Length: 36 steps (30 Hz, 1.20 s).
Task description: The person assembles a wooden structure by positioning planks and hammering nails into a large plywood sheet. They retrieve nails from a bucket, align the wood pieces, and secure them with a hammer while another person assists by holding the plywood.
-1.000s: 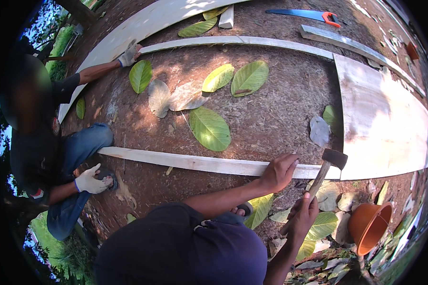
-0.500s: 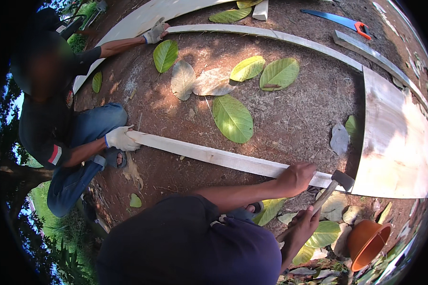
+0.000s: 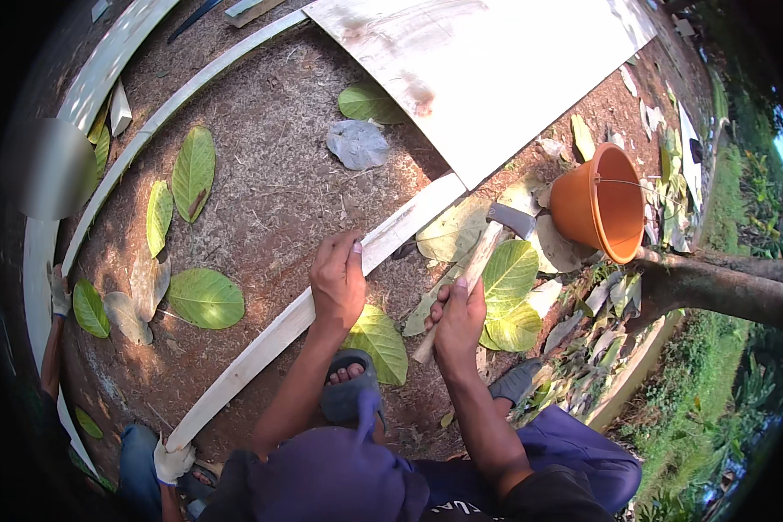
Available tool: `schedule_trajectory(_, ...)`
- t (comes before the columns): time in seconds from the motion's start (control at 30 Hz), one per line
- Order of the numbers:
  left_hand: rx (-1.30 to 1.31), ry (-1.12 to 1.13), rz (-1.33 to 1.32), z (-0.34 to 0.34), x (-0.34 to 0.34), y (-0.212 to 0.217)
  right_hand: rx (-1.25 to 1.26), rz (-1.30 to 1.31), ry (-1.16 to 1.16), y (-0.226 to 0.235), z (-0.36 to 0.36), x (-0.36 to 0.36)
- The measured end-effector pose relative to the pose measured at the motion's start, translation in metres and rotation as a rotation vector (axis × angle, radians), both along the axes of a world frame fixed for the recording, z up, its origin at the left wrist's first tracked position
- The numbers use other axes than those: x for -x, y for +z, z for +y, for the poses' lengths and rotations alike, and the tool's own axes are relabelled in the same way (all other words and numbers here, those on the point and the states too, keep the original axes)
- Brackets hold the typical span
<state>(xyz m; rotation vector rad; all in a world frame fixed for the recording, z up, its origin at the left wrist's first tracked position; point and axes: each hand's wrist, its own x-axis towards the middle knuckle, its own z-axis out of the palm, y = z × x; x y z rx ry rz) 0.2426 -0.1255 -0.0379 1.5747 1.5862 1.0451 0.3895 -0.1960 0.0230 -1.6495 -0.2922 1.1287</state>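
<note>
My right hand (image 3: pixel 459 326) is wrapped round the wooden handle of a hammer (image 3: pixel 511 220); its dark metal head is raised toward the bucket side. Over the near wooden batten (image 3: pixel 257 348) is my left hand (image 3: pixel 337 283), its fingers curled in and the thumb against them. Whatever may be in those fingers is hidden. This pale batten runs from the edge of a plywood sheet (image 3: pixel 487 78) down to the lower left. There a co-worker's gloved hand (image 3: pixel 174 461) grips its end.
A second batten (image 3: pixel 161 113) curves along the left, with the co-worker's other gloved hand (image 3: pixel 60 296) on it. An orange bucket (image 3: pixel 574 209) lies tilted at right, near a tree trunk (image 3: pixel 713 291). Large leaves (image 3: pixel 206 298) are strewn over the soil. My sandalled foot (image 3: pixel 348 391) is beside the batten.
My view has swung to the right, so the bucket and trunk show more fully. The hammer head has come away from the batten's end near the plywood. My left hand stays by the batten.
</note>
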Motion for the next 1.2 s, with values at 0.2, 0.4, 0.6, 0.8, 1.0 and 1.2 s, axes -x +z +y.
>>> schedule_trajectory(0.2, 0.017, 0.049, 0.008, -0.003, 0.002, -0.006, -0.011, 0.012, -0.154, -0.016, -0.012, -0.020)
schedule_trajectory(0.4, 0.049, -0.031, 0.018, -0.013, -0.001, -0.006, 0.059, 0.020, -0.209, -0.020, -0.017, -0.040)
schedule_trajectory(0.6, -0.180, -0.086, 0.143, -0.024, -0.017, -0.016, 0.076, 0.016, -0.197, -0.023, -0.014, -0.048)
schedule_trajectory(0.8, -0.160, -0.092, 0.176, -0.015, -0.014, -0.018, 0.080, 0.006, -0.141, -0.036, -0.019, -0.054)
schedule_trajectory(1.0, -0.126, -0.088, 0.167, -0.016, -0.009, -0.014, 0.085, -0.016, -0.113, -0.030, -0.013, -0.045)
schedule_trajectory(1.2, -0.061, -0.046, 0.080, -0.013, -0.004, -0.012, 0.082, -0.008, -0.072, -0.032, -0.013, -0.046)
